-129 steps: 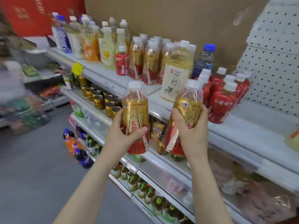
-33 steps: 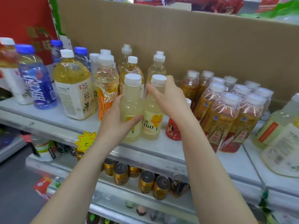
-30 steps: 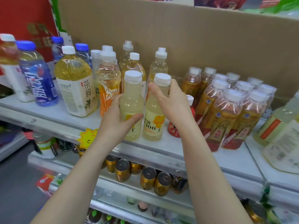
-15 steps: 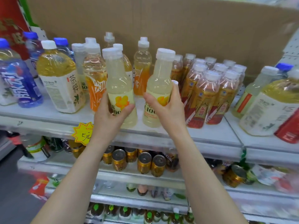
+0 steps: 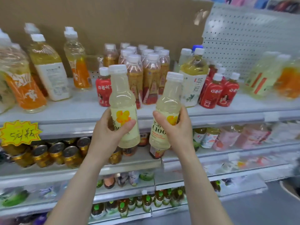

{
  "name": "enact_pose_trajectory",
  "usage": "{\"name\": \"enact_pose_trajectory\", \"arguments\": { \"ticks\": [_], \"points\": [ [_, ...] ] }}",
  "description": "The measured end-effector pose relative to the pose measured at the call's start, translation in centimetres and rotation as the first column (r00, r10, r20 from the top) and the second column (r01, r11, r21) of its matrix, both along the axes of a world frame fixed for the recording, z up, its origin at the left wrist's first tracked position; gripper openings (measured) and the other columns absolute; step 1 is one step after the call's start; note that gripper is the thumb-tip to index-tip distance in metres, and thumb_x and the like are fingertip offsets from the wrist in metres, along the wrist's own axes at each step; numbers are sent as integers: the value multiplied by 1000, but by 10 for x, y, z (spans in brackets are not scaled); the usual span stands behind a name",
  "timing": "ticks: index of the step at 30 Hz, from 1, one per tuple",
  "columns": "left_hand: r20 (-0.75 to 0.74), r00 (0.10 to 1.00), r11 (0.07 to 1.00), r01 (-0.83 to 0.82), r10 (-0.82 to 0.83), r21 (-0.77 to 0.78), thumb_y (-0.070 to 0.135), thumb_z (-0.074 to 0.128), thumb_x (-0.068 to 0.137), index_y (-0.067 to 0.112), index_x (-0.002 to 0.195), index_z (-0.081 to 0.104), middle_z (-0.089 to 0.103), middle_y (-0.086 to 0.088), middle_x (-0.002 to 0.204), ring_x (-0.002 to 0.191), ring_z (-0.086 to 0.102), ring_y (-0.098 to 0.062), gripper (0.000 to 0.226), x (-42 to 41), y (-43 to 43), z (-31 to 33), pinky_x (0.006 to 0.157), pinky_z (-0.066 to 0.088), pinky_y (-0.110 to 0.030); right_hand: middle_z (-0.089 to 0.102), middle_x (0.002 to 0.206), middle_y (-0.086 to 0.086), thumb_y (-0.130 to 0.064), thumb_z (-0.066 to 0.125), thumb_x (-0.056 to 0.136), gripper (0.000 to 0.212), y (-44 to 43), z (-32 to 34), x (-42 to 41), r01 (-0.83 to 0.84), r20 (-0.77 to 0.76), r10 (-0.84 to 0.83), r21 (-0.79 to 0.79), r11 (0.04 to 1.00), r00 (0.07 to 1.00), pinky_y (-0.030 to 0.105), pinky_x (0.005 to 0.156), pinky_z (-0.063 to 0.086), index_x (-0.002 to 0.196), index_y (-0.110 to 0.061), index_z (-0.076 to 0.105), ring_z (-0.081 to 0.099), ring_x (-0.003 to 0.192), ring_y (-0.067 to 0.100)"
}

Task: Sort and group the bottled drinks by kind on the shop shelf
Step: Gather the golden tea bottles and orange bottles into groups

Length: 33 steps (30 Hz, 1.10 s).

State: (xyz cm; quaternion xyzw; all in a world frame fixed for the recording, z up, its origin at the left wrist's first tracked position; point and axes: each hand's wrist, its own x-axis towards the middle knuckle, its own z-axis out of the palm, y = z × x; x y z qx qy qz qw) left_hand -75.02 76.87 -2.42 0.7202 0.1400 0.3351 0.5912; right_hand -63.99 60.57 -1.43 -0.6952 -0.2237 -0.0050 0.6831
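I have a pale lemon bottle in each hand, both lifted clear in front of the top shelf's (image 5: 78, 111) front edge. My left hand (image 5: 107, 135) is wrapped around the label of the left bottle (image 5: 124, 101), thumb across the front; my right hand (image 5: 180, 129) is closed on the lower half of the right bottle (image 5: 168, 103), which leans a little to the right. Both grips look firm and low, so the tall necks could swing.

Behind them on the shelf stands a tight block of amber bottles (image 5: 146, 69), with one red bottle (image 5: 103, 88) at its left and more red ones on the right. The far right end of the shelf holds blurred pale bottles (image 5: 263, 73); I cannot tell whether they are the same kind.

My judgement: carry the pair upright, keep them apart so they don't knock, and set them down side by side on a bare stretch near the front edge, labels forward, bases flat before I let go.
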Motion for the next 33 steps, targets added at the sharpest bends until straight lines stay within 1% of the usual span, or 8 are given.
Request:
{"name": "enact_pose_trajectory", "arguments": {
  "ticks": [2,8,12,17,21,25,29,33],
  "points": [
    [2,1000,1000,29,-29,-2,60,78,62,36,117,63,75,17,104,94,70,-1,61,17,-35,-3,77,53,-26,73,101,-21,-58,82,67,48,-38,-4,14,37,14,-36,-17,999,999,32,80,56,107,-41,60,70,92,0],
    [38,990,990,138,-136,-37,58,80,63,37,114,65,75,14,104,94,71,-4,58,87,-157,-10,75,54,-22,73,101,-20,-58,81,65,54,-169,-5,65,119,43,-117,-58,991,992,29,78,57,111,-38,60,71,92,1],
    [50,976,976,213,-211,-53,55,81,64,41,108,66,76,13,101,90,72,-4,49,136,-235,-16,70,55,-18,74,101,-13,-55,82,66,56,-253,-4,102,206,34,-205,-54,977,978,41,84,59,112,-31,63,72,95,8],
    [40,960,958,280,-278,-63,55,81,64,46,105,66,77,11,101,90,72,-6,44,188,-305,-19,73,56,-22,72,103,-18,-51,83,71,50,-330,-2,144,284,24,-283,-55,957,959,35,85,57,113,-40,59,70,97,4],
    [29,952,951,306,-305,-50,57,81,62,44,109,66,76,13,102,92,72,-5,50,228,-339,-12,79,54,-29,69,103,-18,-44,83,79,48,-367,2,180,344,36,-343,-41,938,939,38,88,56,117,-37,55,68,97,3],
    [55,948,947,317,-315,-47,57,80,62,37,116,63,75,16,104,93,71,-2,60,269,-360,-4,72,55,-18,67,108,-17,-58,77,71,61,-386,9,218,385,86,-381,-34,922,920,32,86,56,123,-35,54,66,101,3],
    [91,949,951,306,-300,-52,55,80,62,38,113,62,75,16,103,92,71,-2,57,318,-372,2,72,56,-20,69,105,-20,-45,81,80,56,-395,19,276,387,146,-377,-49,921,915,33,84,55,127,-33,52,67,98,2],
    [115,955,960,278,-272,-36,57,79,60,38,110,62,74,19,100,89,70,0,56,373,-380,14,70,54,-14,67,114,-16,-55,78,76,70,-400,35,344,409,211,-379,-123,904,901,43,94,55,135,-33,47,65,108,9]
  ]
}}
